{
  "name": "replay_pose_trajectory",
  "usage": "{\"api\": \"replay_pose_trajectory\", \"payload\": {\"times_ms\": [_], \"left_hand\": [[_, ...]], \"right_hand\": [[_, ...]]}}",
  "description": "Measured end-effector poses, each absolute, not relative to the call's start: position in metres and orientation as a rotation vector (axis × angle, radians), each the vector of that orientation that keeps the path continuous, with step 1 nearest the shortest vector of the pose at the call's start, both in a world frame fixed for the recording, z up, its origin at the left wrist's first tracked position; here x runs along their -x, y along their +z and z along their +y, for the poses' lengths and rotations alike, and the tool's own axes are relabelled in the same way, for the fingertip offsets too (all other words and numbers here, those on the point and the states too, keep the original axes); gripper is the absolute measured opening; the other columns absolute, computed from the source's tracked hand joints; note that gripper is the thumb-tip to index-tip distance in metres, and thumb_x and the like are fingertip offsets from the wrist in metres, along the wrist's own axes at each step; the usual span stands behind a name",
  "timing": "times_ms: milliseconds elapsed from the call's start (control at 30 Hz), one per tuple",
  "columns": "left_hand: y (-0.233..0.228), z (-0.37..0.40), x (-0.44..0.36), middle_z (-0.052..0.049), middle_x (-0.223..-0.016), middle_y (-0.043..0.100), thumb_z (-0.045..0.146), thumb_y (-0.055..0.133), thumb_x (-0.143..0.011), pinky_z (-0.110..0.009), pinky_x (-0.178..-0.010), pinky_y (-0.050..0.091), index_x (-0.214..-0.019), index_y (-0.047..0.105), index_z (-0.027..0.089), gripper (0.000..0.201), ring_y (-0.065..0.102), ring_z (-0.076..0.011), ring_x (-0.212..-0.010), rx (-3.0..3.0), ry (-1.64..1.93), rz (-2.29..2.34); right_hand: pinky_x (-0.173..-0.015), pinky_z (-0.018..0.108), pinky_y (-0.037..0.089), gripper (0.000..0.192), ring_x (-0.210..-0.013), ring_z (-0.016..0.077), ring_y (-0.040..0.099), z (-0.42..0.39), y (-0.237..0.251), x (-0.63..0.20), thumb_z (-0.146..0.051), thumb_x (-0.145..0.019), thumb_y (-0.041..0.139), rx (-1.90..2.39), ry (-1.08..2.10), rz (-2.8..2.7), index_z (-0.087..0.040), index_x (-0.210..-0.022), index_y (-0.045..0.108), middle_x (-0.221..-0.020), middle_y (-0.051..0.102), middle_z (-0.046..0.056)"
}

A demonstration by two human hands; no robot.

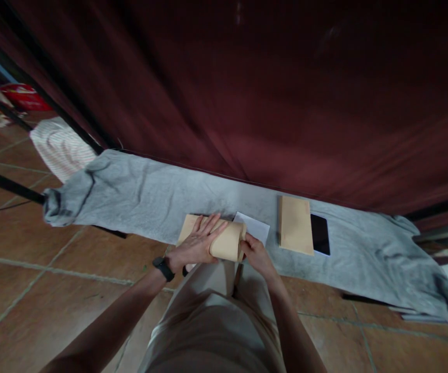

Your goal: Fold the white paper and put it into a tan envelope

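Dark red curtain [286, 103] hangs behind a narrow worktop [138, 194] covered by a grey cloth, with terracotta floor tiles [33, 290] below it. At the near edge of the worktop, about midway along, lies a tan envelope [224, 241] — its right end looks curled or folded upward. The left hand [196, 243] rests flat on top of it, fingers spread and pointing toward the far edge, pressing it down; a black wristwatch [163, 268] sits on that wrist. The right hand [257, 254] is at the envelope's right end, fingers closed in a pinch on that end, though exactly what they grip is partly hidden. A white sheet of paper [257, 227] peeks out just beyond the envelope, touching it. Farther toward the right end of the worktop, well apart from the hands, a second tan envelope [295, 225] lies flat, and a black phone [320, 234] lies just beside it, screen dark. Off the left end, a striped cloth [62, 147] hangs over a dark rail.
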State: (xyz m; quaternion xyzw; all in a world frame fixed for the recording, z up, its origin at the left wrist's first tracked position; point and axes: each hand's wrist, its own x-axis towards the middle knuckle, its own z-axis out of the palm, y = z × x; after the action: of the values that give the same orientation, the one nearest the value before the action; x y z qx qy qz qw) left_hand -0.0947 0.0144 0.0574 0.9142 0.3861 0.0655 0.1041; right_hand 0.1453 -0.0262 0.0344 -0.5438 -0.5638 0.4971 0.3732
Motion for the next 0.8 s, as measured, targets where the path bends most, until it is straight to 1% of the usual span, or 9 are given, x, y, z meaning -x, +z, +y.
{"api": "replay_pose_trajectory", "payload": {"times_ms": [267, 333, 433, 500, 567, 667, 700, 733, 800], "left_hand": [[0.054, 0.013, 0.092, -0.022, -0.155, 0.043, 0.048, 0.079, -0.074, -0.064, -0.124, 0.008, -0.161, 0.027, 0.016, 0.106, 0.03, -0.0389, -0.15, -2.711, 0.39, 1.151], [0.051, 0.012, 0.089, -0.022, -0.153, 0.045, 0.048, 0.078, -0.076, -0.065, -0.123, 0.008, -0.16, 0.029, 0.016, 0.102, 0.032, -0.0389, -0.149, -2.723, 0.39, 1.161], [0.047, 0.012, 0.083, -0.021, -0.152, 0.046, 0.047, 0.078, -0.077, -0.065, -0.123, 0.008, -0.16, 0.029, 0.017, 0.101, 0.034, -0.0387, -0.147, -2.727, 0.376, 1.185], [0.045, 0.012, 0.076, -0.021, -0.151, 0.046, 0.046, 0.08, -0.075, -0.065, -0.123, 0.008, -0.161, 0.028, 0.018, 0.104, 0.034, -0.0387, -0.146, -2.728, 0.372, 1.186], [0.045, 0.01, 0.069, -0.02, -0.152, 0.046, 0.044, 0.08, -0.074, -0.064, -0.123, 0.008, -0.162, 0.027, 0.018, 0.106, 0.034, -0.0382, -0.146, -2.738, 0.368, 1.154], [0.047, 0.005, 0.057, -0.017, -0.152, 0.046, 0.042, 0.078, -0.077, -0.064, -0.124, 0.009, -0.161, 0.028, 0.023, 0.1, 0.034, -0.0368, -0.147, -2.759, 0.366, 1.069], [0.048, 0.002, 0.054, -0.016, -0.151, 0.046, 0.04, 0.078, -0.078, -0.064, -0.124, 0.01, -0.161, 0.029, 0.025, 0.098, 0.035, -0.0363, -0.147, -2.761, 0.367, 1.038], [0.05, -0.001, 0.051, -0.016, -0.151, 0.047, 0.039, 0.077, -0.078, -0.064, -0.124, 0.011, -0.161, 0.03, 0.026, 0.095, 0.036, -0.0358, -0.146, -2.76, 0.369, 1.006], [0.054, -0.006, 0.047, -0.015, -0.149, 0.048, 0.035, 0.075, -0.08, -0.062, -0.124, 0.012, -0.16, 0.032, 0.026, 0.092, 0.037, -0.0352, -0.145, -2.75, 0.368, 0.939]], "right_hand": [[-0.072, 0.028, 0.049, 0.018, -0.075, 0.0193, 0.06, -0.029, 0.03, -0.147, -0.025, -0.079, 0.047, 1.505, 1.093, -1.362, -0.024, -0.083, 0.065, -0.072, 0.065, -0.001], [-0.077, 0.03, 0.05, 0.021, -0.08, 0.0203, 0.062, -0.032, 0.028, -0.148, -0.024, -0.08, 0.048, 1.554, 0.994, -1.365, -0.024, -0.089, 0.066, -0.082, 0.068, 0.001], [-0.09, 0.037, 0.051, 0.032, -0.097, 0.0237, 0.064, -0.039, 0.032, -0.151, -0.027, -0.085, 0.049, 1.598, 0.731, -1.367, -0.022, -0.111, 0.066, -0.108, 0.07, 0.009], [-0.095, 0.04, 0.049, 0.033, -0.104, 0.0252, 0.064, -0.044, 0.039, -0.156, -0.03, -0.089, 0.048, 1.596, 0.622, -1.37, -0.021, -0.114, 0.067, -0.114, 0.069, 0.012], [-0.089, 0.037, 0.051, 0.029, -0.095, 0.0239, 0.065, -0.05, 0.045, -0.162, -0.032, -0.09, 0.047, 1.576, 0.713, -1.406, -0.022, -0.104, 0.07, -0.103, 0.072, 0.01], [-0.071, 0.031, 0.05, 0.022, -0.072, 0.0196, 0.062, -0.058, 0.052, -0.172, -0.03, -0.084, 0.051, 1.512, 1.083, -1.5, -0.023, -0.074, 0.069, -0.073, 0.068, 0.003], [-0.068, 0.029, 0.049, 0.021, -0.068, 0.0188, 0.06, -0.062, 0.053, -0.176, -0.03, -0.082, 0.053, 1.489, 1.199, -1.502, -0.024, -0.068, 0.067, -0.068, 0.066, 0.001], [-0.067, 0.029, 0.049, 0.019, -0.069, 0.0187, 0.061, -0.065, 0.054, -0.179, -0.031, -0.081, 0.055, 1.459, 1.3, -1.476, -0.024, -0.068, 0.067, -0.068, 0.066, 0.001], [-0.072, 0.03, 0.053, 0.016, -0.082, 0.0208, 0.065, -0.074, 0.056, -0.186, -0.033, -0.08, 0.059, 1.379, 1.462, -1.361, -0.025, -0.082, 0.073, -0.085, 0.073, 0.002]]}}
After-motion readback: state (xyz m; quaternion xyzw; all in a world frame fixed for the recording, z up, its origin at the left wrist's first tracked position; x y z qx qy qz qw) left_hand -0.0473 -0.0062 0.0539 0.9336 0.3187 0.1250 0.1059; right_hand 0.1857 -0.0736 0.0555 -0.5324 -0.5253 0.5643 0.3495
